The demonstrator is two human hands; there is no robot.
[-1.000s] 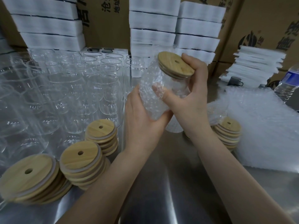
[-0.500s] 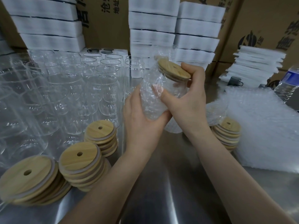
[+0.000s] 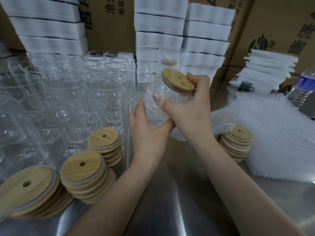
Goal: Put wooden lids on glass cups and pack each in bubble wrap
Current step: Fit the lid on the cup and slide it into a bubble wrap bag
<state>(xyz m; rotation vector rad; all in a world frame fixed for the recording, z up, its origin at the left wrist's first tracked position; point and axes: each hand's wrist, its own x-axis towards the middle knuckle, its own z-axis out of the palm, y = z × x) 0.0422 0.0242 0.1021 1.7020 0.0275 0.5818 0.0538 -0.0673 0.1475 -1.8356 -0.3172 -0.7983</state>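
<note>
The wooden lid [image 3: 178,81] at centre is pale tan with fine straight grain, like the lid stacks [image 3: 81,174] near left, each lid edged by a whitish ring. The bubble wrap [image 3: 153,106] and the bubble-wrap sheets [image 3: 276,133] at right are milky white with a dotted bubble pattern, the glass cups [image 3: 68,92] colourless, the steel table [image 3: 170,193] silver-grey. Far back, white foam pads [image 3: 158,23] stand against brown cardboard boxes [image 3: 281,23] printed with black characters, and the water bottle [image 3: 301,87] at right bears a blue label.

Stainless steel bench [image 3: 170,205], soft glare streaks on top. Printed cardboard boxes [image 3: 276,23] along back, white foam stacks [image 3: 160,26] in front. Water bottle [image 3: 301,89] & grey mug [image 3: 245,86] far R.
</note>
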